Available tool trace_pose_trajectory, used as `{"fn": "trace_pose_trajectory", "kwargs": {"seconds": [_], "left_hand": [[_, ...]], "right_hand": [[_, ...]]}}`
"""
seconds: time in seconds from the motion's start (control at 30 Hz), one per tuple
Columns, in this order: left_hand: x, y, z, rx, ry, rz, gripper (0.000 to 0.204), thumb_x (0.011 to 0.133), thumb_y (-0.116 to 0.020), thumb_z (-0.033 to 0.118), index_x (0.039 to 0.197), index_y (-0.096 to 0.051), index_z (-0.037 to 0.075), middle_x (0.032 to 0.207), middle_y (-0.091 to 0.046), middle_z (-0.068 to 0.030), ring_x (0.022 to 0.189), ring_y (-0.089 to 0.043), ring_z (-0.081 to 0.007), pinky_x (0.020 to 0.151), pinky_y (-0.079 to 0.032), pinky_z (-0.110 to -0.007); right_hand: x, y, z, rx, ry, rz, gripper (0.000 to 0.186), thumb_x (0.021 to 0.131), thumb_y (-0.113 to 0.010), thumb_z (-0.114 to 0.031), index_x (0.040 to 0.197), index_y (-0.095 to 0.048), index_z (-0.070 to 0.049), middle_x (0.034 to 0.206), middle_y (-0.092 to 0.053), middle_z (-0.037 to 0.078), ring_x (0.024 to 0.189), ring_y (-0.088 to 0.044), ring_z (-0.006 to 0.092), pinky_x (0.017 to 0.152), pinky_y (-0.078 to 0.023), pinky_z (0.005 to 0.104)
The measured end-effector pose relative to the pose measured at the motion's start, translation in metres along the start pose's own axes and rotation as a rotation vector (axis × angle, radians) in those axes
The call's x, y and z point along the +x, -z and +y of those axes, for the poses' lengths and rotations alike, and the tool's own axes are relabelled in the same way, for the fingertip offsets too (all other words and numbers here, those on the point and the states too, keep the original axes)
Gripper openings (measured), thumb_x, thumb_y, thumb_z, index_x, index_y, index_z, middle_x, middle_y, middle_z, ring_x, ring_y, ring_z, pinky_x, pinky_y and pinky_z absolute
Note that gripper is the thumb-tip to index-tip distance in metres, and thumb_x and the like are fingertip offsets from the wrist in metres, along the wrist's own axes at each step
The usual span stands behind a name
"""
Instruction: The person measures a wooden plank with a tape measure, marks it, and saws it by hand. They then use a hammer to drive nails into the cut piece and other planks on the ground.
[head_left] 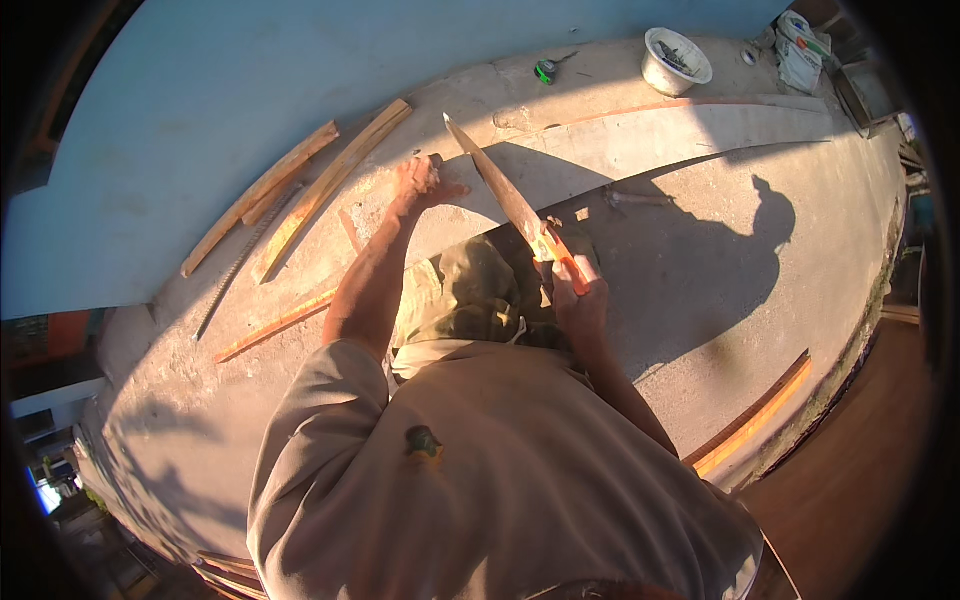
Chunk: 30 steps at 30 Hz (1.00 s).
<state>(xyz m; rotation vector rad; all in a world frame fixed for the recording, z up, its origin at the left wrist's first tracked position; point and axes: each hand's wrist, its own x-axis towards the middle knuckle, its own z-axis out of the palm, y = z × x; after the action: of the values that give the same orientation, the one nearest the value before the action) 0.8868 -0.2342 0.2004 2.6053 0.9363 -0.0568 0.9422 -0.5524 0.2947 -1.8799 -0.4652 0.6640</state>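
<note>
Orange-handled handsaw, 1 pc.: grip end in R hand, fingers wrapped tight; blade fwd of them. Pale panel beyond; L hand on it, thumb spread, fingers prob. bent, hold unclear (glare). Far: wht. bucket, grn. tape measure.

Beyond the saw, 1 tape measure lies left of 1 bucket.
</note>
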Motion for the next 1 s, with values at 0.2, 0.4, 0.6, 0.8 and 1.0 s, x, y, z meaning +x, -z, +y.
{"fn": "trace_pose_trajectory", "kwargs": {"seconds": [0.2,0.4,0.6,0.8,1.0], "left_hand": [[-0.013,0.011,0.009,-0.04,-0.047,0.083,0.068,0.059,-0.083,0.063,0.098,-0.073,0.008,0.091,-0.074,-0.0127,0.088,-0.071,-0.0271,0.077,-0.053,-0.038],[-0.002,0.005,-0.003,-0.053,-0.012,0.035,0.063,0.059,-0.085,0.061,0.09,-0.073,0.007,0.085,-0.074,-0.0119,0.082,-0.071,-0.0272,0.072,-0.054,-0.039],[-0.01,0.0,0.005,0.053,-0.066,0.173,0.061,0.06,-0.085,0.059,0.09,-0.073,0.007,0.085,-0.074,-0.0114,0.082,-0.072,-0.0259,0.073,-0.054,-0.039],[-0.004,0.01,0.004,-0.005,-0.024,0.074,0.064,0.059,-0.086,0.057,0.094,-0.074,0.005,0.085,-0.074,-0.0123,0.083,-0.072,-0.0279,0.077,-0.054,-0.039],[-0.014,0.004,0.002,0.012,-0.103,0.205,0.06,0.061,-0.085,0.055,0.091,-0.072,0.005,0.086,-0.074,-0.0134,0.082,-0.072,-0.0283,0.074,-0.053,-0.04]], "right_hand": [[0.092,-0.054,0.022,-0.11,0.394,0.193,0.027,0.092,-0.065,-0.027,0.092,-0.058,-0.001,0.076,-0.063,0.022,0.063,-0.057,0.04,0.062,-0.048,0.0412],[-0.066,0.04,0.044,0.041,0.131,0.032,0.016,0.094,-0.058,-0.017,0.094,-0.06,-0.001,0.071,-0.058,0.004,0.064,-0.056,0.0112,0.058,-0.045,0.0284],[0.042,-0.036,-0.015,0.004,0.333,0.077,0.016,0.095,-0.062,-0.016,0.091,-0.06,0.0,0.069,-0.061,0.007,0.061,-0.055,0.0141,0.056,-0.045,0.0306],[0.015,0.002,0.033,-0.066,0.24,-0.008,0.016,0.094,-0.061,-0.016,0.094,-0.061,0.0,0.08,-0.064,0.016,0.071,-0.063,0.0209,0.065,-0.048,0.0326],[-0.039,0.019,0.03,0.05,0.183,0.053,0.02,0.092,-0.065,-0.017,0.103,-0.063,0.0,0.083,-0.068,0.015,0.074,-0.065,0.0203,0.067,-0.05,0.0331]]}}
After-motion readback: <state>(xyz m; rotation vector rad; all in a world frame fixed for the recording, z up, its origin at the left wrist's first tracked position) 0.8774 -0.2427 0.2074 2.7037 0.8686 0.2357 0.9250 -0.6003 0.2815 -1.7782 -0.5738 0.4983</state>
